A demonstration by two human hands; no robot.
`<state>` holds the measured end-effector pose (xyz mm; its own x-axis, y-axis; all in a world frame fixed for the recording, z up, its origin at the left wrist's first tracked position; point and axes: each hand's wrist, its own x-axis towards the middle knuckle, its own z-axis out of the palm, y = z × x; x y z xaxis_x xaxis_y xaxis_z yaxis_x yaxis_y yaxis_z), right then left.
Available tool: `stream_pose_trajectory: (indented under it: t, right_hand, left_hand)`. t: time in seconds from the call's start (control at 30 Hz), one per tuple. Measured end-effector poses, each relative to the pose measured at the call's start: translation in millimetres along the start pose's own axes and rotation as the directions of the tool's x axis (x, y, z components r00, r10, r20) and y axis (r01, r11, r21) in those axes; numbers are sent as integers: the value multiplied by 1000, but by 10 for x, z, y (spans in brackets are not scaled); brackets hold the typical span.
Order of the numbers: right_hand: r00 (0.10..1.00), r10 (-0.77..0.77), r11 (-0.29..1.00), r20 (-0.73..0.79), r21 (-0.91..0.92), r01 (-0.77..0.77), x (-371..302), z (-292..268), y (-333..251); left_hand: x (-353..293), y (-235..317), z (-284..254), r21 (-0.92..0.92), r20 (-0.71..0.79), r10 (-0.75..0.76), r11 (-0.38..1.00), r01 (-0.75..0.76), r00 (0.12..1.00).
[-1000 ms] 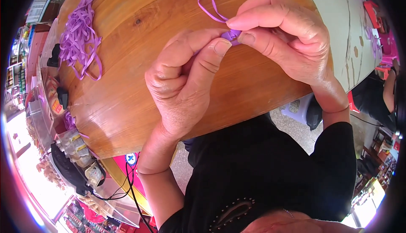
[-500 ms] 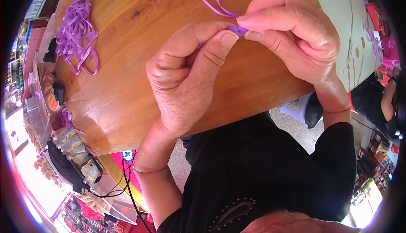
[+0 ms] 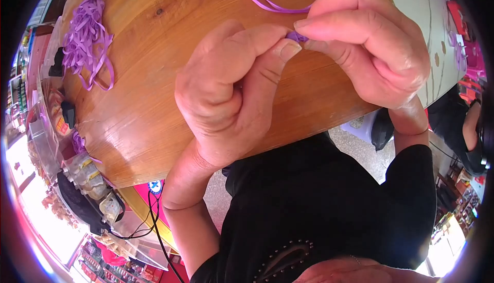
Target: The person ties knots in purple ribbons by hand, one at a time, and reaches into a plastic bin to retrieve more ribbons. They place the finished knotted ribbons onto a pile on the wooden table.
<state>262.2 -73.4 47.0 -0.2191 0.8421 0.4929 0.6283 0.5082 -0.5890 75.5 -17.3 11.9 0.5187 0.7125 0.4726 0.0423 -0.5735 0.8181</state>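
Note:
Purple ribbon shows as a small bunched bit between my fingertips, above the wooden table. My left hand is closed, its thumb and index finger pinching that bit from the left. From the right, my right hand holds it in a pinch of thumb and fingertips. The fingers cover most of the bit, so its exact shape, perhaps folded or knotted, cannot be made out. Beyond the hands, a loose loop of purple ribbon lies on the table and runs behind the right hand.
A tangled heap of purple ribbon lies at the table's far left. The wooden tabletop meets a white, cracked-looking surface on the right. Clear boxes and a black bag stand left. Another person's arm shows far right.
Both hands have shifted slightly to the right, and the left has turned a little. Less of the pinched ribbon shows now. The loop beyond has shifted and widened.

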Motion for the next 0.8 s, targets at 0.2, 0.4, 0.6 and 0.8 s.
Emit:
stream_pose_trajectory:
  t: [0.2,0.4,0.6,0.8]
  right_hand:
    - [998,-43,995,-38,91,47,-32,37,58]
    - [999,-43,995,2,87,42,-30,26,27]
    - [999,-26,993,44,120,21,-47,-27,18]
    - [993,-118,974,2,195,115,-62,-2,117]
  left_hand:
    - [-15,34,23,221,29,161,961,-164,986]
    - [-37,-4,-2,291,37,277,916,-275,960]
    - [-34,42,-69,312,71,223,921,-234,972]
    - [-26,41,-87,273,66,224,933,-233,972]
